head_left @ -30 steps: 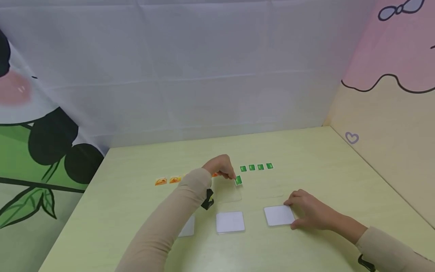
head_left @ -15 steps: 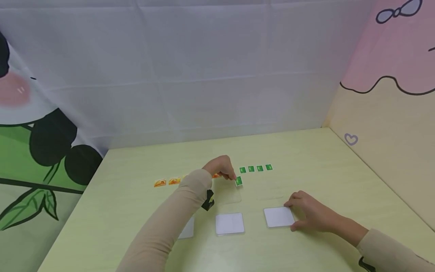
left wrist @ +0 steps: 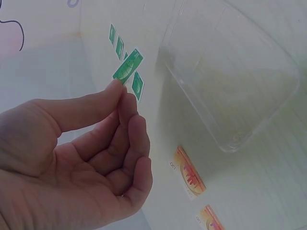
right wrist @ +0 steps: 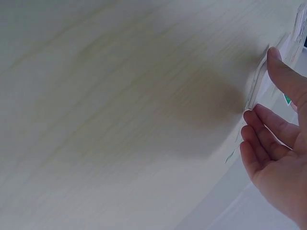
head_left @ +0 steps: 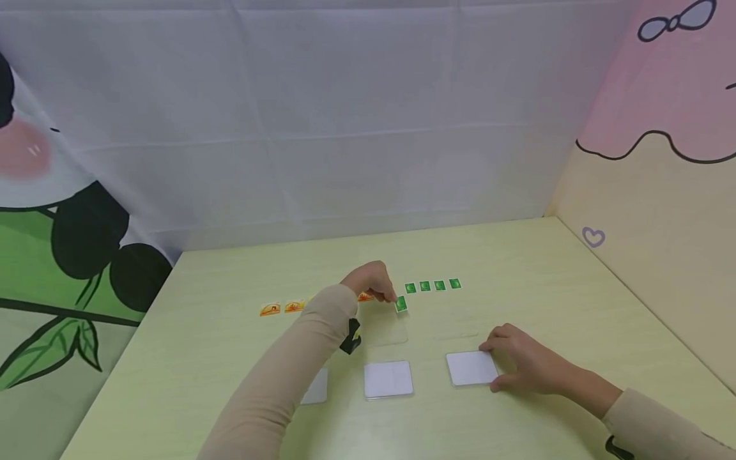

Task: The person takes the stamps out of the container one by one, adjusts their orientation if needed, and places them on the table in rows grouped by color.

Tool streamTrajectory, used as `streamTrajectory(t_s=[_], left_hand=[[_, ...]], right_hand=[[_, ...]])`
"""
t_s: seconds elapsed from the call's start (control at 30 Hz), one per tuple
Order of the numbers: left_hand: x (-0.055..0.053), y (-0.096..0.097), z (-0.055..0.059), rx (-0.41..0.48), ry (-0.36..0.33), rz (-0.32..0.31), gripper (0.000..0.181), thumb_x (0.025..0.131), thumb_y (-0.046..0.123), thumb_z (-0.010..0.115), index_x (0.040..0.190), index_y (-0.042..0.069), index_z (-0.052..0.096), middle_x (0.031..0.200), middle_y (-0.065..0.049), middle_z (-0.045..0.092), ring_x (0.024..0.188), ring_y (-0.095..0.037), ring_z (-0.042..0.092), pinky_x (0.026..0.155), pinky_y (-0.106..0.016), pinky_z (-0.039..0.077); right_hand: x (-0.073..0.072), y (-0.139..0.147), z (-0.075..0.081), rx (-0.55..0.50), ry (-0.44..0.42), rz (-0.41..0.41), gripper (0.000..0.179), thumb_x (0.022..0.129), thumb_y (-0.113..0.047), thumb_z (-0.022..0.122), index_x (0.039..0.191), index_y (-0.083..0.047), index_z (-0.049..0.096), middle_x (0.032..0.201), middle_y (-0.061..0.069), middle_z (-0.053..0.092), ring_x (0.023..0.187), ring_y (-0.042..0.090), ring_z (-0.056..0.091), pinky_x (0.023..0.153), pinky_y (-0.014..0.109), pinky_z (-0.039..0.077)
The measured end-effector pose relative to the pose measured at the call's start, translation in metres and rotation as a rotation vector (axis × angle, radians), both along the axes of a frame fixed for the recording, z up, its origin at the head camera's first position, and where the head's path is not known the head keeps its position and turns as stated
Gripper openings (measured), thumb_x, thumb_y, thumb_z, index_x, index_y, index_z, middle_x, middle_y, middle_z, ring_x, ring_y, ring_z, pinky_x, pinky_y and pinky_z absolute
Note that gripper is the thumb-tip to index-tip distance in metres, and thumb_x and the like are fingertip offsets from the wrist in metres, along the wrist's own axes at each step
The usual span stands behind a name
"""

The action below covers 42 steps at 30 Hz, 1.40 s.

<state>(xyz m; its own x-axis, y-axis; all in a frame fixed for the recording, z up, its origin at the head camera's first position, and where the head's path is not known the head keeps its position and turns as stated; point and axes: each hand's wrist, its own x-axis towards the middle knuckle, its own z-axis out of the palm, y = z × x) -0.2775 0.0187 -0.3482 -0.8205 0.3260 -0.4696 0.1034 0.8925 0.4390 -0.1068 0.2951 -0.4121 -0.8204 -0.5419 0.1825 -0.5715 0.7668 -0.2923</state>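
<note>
Between thumb and forefinger, my left hand (head_left: 370, 281) pinches a small green card (left wrist: 128, 66), held up off the table in the left wrist view. Its other fingers curl loosely, touching nothing. Beneath and beside that hand lies a clear plastic tray (left wrist: 230, 72), only faintly outlined in the head view. To the right, my right hand (head_left: 526, 361) grips a white card (head_left: 471, 368) by its right end, thumb at the near edge and forefinger at the far edge. The right wrist view shows a clear rim (right wrist: 259, 79) along this piece, between thumb and fingers.
Several green cards (head_left: 425, 285) form a row behind the left hand. Orange cards (head_left: 270, 309) lie in a row at left, partly behind the left forearm. Two more white cards, one in the middle (head_left: 388, 379) and one half covered by the sleeve (head_left: 316, 386), lie in front.
The green card has shifted very slightly left with the left hand's fingers and tilted a little. The right hand keeps its grip on the white card.
</note>
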Motion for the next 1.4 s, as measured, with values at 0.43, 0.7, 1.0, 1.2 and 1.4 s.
streamTrajectory(t_s=[0.43,0.7,1.0,1.2,1.4], left_hand=[[-0.013,0.005,-0.004,-0.045,0.027,0.040,0.019,0.085,0.013,0.072,0.068,0.006,0.065,0.055,-0.001,0.054,0.055,-0.011,0.046,0.055,-0.021,0.034],[-0.015,0.007,-0.014,-0.101,0.143,0.017,0.023,0.084,0.013,0.072,0.093,-0.002,0.057,0.070,-0.003,0.050,0.065,-0.015,0.048,0.059,-0.022,0.037],[-0.016,0.012,-0.027,-0.092,0.306,0.016,0.008,0.085,0.007,0.061,0.089,0.004,0.055,0.088,-0.006,0.054,0.073,-0.018,0.046,0.081,-0.033,0.045],[-0.026,0.015,-0.046,-0.124,0.387,-0.016,0.007,0.085,0.004,0.058,0.081,0.008,0.053,0.085,-0.003,0.056,0.076,-0.017,0.045,0.100,-0.045,0.042],[-0.030,0.016,-0.045,-0.170,0.443,-0.039,0.007,0.087,0.007,0.058,0.081,0.007,0.056,0.080,-0.002,0.055,0.074,-0.016,0.045,0.097,-0.043,0.043]], right_hand=[[-0.001,0.001,-0.001,0.002,-0.026,-0.018,0.052,0.067,-0.035,0.085,0.107,-0.006,0.068,0.105,-0.001,0.062,0.098,0.016,0.054,0.086,0.036,0.051],[-0.002,0.001,-0.001,0.000,-0.036,-0.021,0.052,0.068,-0.036,0.085,0.108,-0.007,0.068,0.106,-0.002,0.063,0.099,0.017,0.055,0.086,0.036,0.051],[-0.001,0.002,-0.005,-0.022,-0.020,-0.015,0.052,0.067,-0.034,0.086,0.107,-0.007,0.068,0.104,-0.002,0.062,0.097,0.014,0.054,0.084,0.034,0.051],[0.000,0.002,-0.009,-0.022,-0.014,-0.007,0.051,0.067,-0.035,0.085,0.107,-0.008,0.068,0.104,-0.003,0.062,0.097,0.013,0.054,0.085,0.033,0.051],[-0.003,0.001,-0.007,-0.005,-0.004,-0.007,0.052,0.068,-0.035,0.085,0.107,-0.006,0.068,0.105,-0.002,0.062,0.097,0.014,0.054,0.085,0.034,0.051]])
